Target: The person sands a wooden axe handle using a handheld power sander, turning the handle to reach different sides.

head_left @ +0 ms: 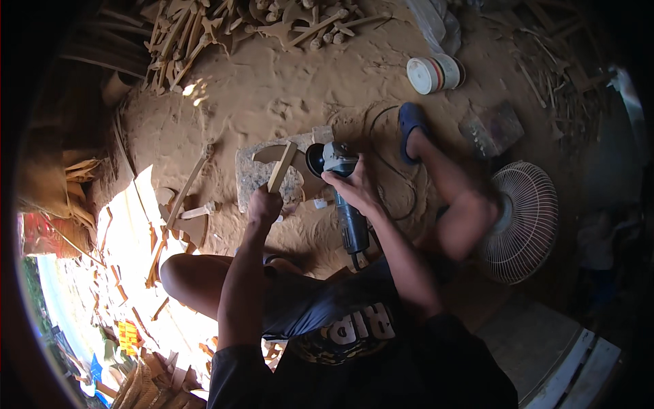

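Note:
My left hand point(264, 204) is closed round the lower end of a pale wooden piece point(282, 168), which is tilted up and away from me. Behind it a curved wooden part point(270, 153) reaches to the left; whether the two are joined I cannot tell. In my right hand point(359, 185) is an angle grinder point(352, 228), gripped near its head, with the cord end toward me. Its dark round disc point(315, 160) faces the wooden piece, and a small gap shows between them. Beneath the wood lies a worn, flat block point(246, 180) on the dusty ground.
Wooden pieces point(300, 31) are heaped at the far side, and several more point(187, 204) lie at left in sunlight. A white bucket point(426, 75) lies tipped over at far right. Near my right leg stand a caged fan point(528, 221) and a metal box point(492, 129). The grinder's cord point(373, 129) loops across the ground.

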Demonstrator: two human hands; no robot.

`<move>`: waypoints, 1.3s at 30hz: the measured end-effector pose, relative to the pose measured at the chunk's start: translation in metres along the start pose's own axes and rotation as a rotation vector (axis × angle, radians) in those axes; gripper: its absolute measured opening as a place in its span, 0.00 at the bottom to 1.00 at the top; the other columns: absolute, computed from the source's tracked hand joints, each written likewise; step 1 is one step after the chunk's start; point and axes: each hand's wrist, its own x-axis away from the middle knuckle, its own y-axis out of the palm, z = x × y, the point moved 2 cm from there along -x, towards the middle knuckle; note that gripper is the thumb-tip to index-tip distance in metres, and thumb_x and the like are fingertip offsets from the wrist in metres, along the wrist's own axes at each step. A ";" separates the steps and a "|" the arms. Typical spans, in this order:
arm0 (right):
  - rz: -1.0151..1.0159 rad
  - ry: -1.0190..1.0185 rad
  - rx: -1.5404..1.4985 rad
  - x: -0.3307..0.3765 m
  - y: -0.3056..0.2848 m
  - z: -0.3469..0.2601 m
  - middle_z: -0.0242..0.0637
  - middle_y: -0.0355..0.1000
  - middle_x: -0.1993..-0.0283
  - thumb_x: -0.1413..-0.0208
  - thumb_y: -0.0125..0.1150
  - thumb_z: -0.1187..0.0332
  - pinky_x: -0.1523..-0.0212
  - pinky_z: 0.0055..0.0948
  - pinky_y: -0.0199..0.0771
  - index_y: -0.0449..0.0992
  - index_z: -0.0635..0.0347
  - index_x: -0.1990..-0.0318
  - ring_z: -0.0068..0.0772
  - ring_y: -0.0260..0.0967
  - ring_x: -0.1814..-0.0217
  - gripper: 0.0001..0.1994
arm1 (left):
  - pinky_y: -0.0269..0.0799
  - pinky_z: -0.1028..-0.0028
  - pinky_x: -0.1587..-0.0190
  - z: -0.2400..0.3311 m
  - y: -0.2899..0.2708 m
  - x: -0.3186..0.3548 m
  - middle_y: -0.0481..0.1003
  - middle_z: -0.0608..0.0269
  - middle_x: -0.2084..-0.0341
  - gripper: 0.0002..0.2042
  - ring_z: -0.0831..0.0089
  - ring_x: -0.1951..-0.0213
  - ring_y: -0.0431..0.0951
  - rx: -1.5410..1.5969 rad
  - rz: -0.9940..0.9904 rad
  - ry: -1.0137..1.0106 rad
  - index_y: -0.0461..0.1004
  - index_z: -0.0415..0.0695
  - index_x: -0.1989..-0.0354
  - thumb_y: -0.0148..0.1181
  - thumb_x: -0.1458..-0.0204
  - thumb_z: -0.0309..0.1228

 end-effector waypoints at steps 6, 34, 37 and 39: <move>0.012 -0.065 0.095 -0.007 0.006 0.031 0.65 0.69 0.35 0.51 0.76 0.48 0.34 0.44 0.72 0.43 0.78 0.23 0.56 0.72 0.34 0.60 | 0.78 0.44 0.53 0.005 0.007 -0.004 0.81 0.32 0.63 0.15 0.34 0.57 0.82 -0.004 0.023 0.034 0.82 0.39 0.54 0.54 0.44 0.32; 0.011 -0.035 -0.090 -0.007 0.000 0.005 0.55 0.73 0.41 0.54 0.79 0.53 0.40 0.40 0.76 0.52 0.76 0.28 0.46 0.76 0.42 0.54 | 0.79 0.44 0.52 0.006 -0.004 0.006 0.81 0.32 0.63 0.16 0.35 0.57 0.83 -0.013 0.035 0.021 0.83 0.40 0.55 0.54 0.43 0.35; 0.000 0.033 -0.134 -0.010 0.007 0.004 0.51 0.72 0.39 0.52 0.80 0.53 0.40 0.37 0.75 0.46 0.73 0.24 0.40 0.73 0.40 0.58 | 0.79 0.44 0.52 0.009 -0.002 0.005 0.81 0.32 0.63 0.16 0.35 0.57 0.83 -0.015 0.032 0.031 0.83 0.40 0.55 0.55 0.44 0.35; -0.005 0.039 -0.141 -0.007 0.008 0.000 0.53 0.72 0.39 0.53 0.79 0.52 0.39 0.39 0.75 0.49 0.75 0.26 0.43 0.74 0.39 0.56 | 0.79 0.44 0.51 0.010 -0.003 0.007 0.81 0.32 0.63 0.16 0.35 0.57 0.83 -0.020 0.032 0.023 0.83 0.40 0.55 0.55 0.44 0.34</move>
